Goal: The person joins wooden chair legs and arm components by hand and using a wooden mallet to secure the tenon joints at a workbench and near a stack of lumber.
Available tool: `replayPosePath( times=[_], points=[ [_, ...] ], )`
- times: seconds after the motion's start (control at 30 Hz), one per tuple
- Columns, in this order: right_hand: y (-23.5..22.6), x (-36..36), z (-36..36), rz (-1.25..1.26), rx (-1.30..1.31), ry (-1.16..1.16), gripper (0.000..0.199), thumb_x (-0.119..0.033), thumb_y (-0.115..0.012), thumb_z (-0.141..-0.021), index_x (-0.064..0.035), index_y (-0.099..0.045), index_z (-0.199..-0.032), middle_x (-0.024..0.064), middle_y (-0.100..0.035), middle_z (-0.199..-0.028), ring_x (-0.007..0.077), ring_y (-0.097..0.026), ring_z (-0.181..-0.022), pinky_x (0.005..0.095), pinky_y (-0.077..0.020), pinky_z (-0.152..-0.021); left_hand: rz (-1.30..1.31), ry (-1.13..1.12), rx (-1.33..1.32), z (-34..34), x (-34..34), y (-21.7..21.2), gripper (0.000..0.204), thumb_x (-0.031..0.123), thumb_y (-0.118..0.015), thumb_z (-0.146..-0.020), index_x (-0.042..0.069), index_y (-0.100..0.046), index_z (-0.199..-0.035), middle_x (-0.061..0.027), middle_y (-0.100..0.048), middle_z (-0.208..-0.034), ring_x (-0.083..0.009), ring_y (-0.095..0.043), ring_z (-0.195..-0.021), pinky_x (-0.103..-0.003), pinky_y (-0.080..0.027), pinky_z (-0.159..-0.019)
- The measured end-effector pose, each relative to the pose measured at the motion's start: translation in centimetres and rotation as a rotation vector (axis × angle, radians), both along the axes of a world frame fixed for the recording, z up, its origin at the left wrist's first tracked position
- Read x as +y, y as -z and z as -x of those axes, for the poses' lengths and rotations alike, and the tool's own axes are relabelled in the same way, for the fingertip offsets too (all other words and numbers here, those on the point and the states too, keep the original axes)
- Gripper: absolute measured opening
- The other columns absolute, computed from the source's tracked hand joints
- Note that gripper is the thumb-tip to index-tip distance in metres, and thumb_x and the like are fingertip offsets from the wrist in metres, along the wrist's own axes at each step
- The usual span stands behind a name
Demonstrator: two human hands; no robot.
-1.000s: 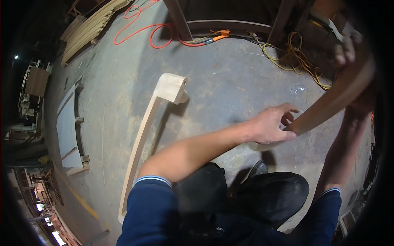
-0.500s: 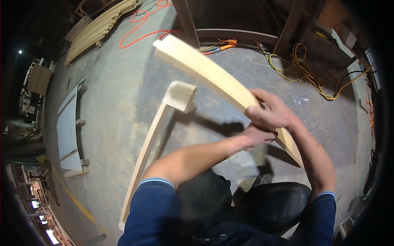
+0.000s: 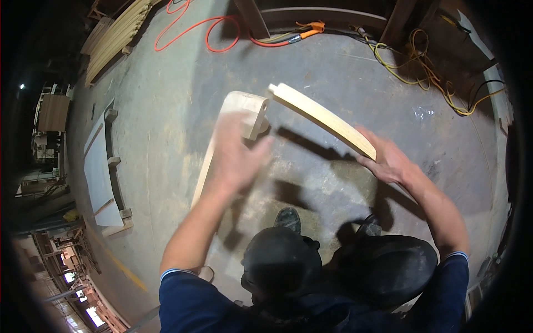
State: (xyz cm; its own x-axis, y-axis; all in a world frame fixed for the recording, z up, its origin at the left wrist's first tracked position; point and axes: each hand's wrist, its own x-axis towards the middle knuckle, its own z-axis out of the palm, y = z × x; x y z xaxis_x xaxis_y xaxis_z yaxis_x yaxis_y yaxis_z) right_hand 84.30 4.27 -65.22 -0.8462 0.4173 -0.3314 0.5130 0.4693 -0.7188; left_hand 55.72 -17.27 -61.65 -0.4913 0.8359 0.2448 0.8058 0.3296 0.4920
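Note:
A curved pale wooden piece (image 3: 325,117) with a small tenon on its far end is gripped by my right hand (image 3: 387,160) near its close end. It is raised above the floor, tilted with the tenon end toward the far left. My left hand (image 3: 236,158) is blurred, thumb spread from the fingers, holding nothing that shows. It hovers over or touches a rounded wooden corner block (image 3: 244,101); which of the two I cannot tell. A hole shows in the block's right side. From the block a long straight wooden rail (image 3: 202,178) runs toward me, partly hidden by my left arm.
An orange hose (image 3: 277,44) and a tangled yellow cable (image 3: 425,85) lie on the floor ahead. Stacked planks (image 3: 114,41) are at the far left, above a pale sheet on blocks (image 3: 102,166). Crumpled clear plastic (image 3: 423,112) lies to the right. A steel post (image 3: 251,19) stands ahead.
My left hand has let go of the curved piece and moved left to the corner block. My right hand has swung the piece lower and to the right.

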Motion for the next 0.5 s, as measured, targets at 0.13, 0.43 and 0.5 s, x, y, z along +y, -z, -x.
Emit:
replayPosePath(
  times=[0.13,0.43,0.5],
  points=[
    [0.6,-0.7,-0.2,0.077,-0.177,-0.05,0.062,-0.02,-0.068,-0.096,-0.0223,-0.041,-0.152,0.0207,-0.069,-0.123,0.0443,-0.065,-0.112,0.048,-0.052,-0.099,0.321,-0.139,0.29,4.9,1.7,0.7,0.112,0.039,-0.092,-0.066,0.001,-0.036,-0.155,-0.028,-0.039,-0.152,-0.0424,-0.039,-0.142,-0.046,-0.036,-0.119],
    [3.2,-0.6,1.5,0.107,-0.187,-0.123,0.064,-0.021,-0.066,-0.096,-0.0199,-0.039,-0.154,0.0226,-0.069,-0.124,0.0451,-0.065,-0.113,0.0508,-0.0522,-0.099,0.364,-0.133,-0.02,6.8,3.8,3.9,0.089,0.04,-0.085,-0.071,0.007,-0.053,-0.147,-0.0245,-0.042,-0.152,-0.039,-0.05,-0.136,-0.047,-0.045,-0.113],
    [3.5,-0.6,1.6,0.103,-0.177,-0.136,0.064,-0.021,-0.066,-0.096,-0.0188,-0.039,-0.154,0.0225,-0.069,-0.123,0.045,-0.065,-0.113,0.0507,-0.0521,-0.099,0.382,-0.149,-0.008,6.5,3.9,3.7,0.088,0.041,-0.084,-0.071,0.008,-0.053,-0.147,-0.0226,-0.043,-0.152,-0.0384,-0.051,-0.135,-0.047,-0.045,-0.112]
  ],
)
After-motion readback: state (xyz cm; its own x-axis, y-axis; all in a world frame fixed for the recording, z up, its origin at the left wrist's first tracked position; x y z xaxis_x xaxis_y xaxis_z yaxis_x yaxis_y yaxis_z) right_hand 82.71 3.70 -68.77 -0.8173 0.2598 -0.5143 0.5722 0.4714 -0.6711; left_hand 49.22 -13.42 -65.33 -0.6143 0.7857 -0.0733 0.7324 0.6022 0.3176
